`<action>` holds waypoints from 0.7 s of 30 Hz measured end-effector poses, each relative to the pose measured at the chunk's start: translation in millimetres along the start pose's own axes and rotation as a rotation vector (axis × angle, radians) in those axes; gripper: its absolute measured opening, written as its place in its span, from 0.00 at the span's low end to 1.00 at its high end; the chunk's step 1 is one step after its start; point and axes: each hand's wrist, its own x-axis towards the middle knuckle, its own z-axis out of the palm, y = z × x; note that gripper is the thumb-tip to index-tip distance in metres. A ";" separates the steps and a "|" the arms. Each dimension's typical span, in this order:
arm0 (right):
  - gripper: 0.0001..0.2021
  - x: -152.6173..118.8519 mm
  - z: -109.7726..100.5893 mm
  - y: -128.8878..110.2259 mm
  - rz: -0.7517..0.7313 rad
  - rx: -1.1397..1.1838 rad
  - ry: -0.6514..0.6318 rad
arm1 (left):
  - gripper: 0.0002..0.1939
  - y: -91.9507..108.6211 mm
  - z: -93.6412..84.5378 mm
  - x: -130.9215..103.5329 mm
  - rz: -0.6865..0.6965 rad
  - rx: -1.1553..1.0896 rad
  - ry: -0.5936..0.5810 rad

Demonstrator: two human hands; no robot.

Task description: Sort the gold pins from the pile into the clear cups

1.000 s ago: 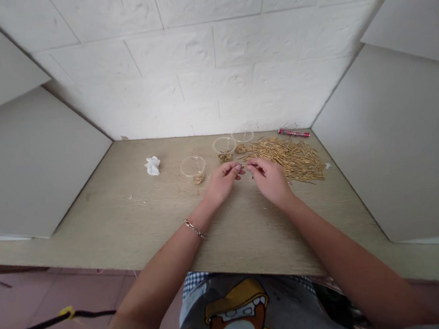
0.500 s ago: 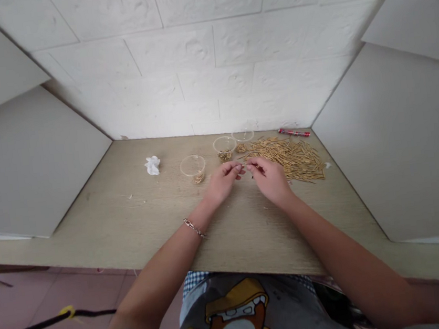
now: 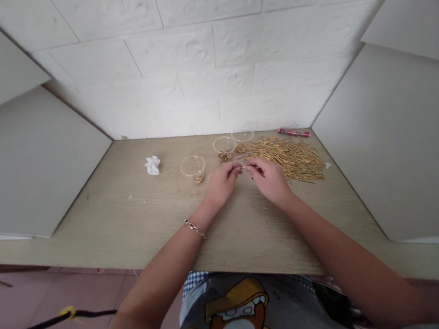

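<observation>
change since half a sec ago is small: l hand [image 3: 221,185] fingers look bunched tighter at the tips; r hand [image 3: 272,180] looks abt the same. both hands just right of frame ctr, tips near each other w/ a small gap btwn. l thumb + fingers look closed on one end of a slim gold piece [image 3: 244,167], r thumb + fingers pinched on the other; exact grip too small to tell. so the pc is up at the fingertips, prob being worked by both hands, not put down yet.

rest looks the same: pile of gold sticks [image 3: 292,160] spread right of ctr, just beyond r hand. front tub [image 3: 181,169] left of the hands w/ a few gold bits [image 3: 198,178] at its lower right; middle tub [image 3: 223,137] just above the fingertips, more gold bits low in it. rear tub [image 3: 244,140] near the wall, small gold heap [image 3: 241,148] by its lower edge, in or beside it, can't tell. red tube [image 3: 294,133] above the pile, crumpled tissue [image 3: 152,166] left of ctr.
</observation>
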 end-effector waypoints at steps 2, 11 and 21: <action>0.10 -0.2 0.4 0.2 0.003 0.006 -0.002 | 0.10 1.1 -0.3 -0.9 0.018 0.026 0.004; 0.10 -0.3 0.9 -1.8 0.032 0.039 -0.011 | 0.10 1.1 1.3 -0.6 -0.020 -0.045 0.024; 0.10 -0.4 1.7 -3.0 0.037 0.016 -0.006 | 0.10 -1.0 2.7 -0.1 -0.063 -0.080 0.017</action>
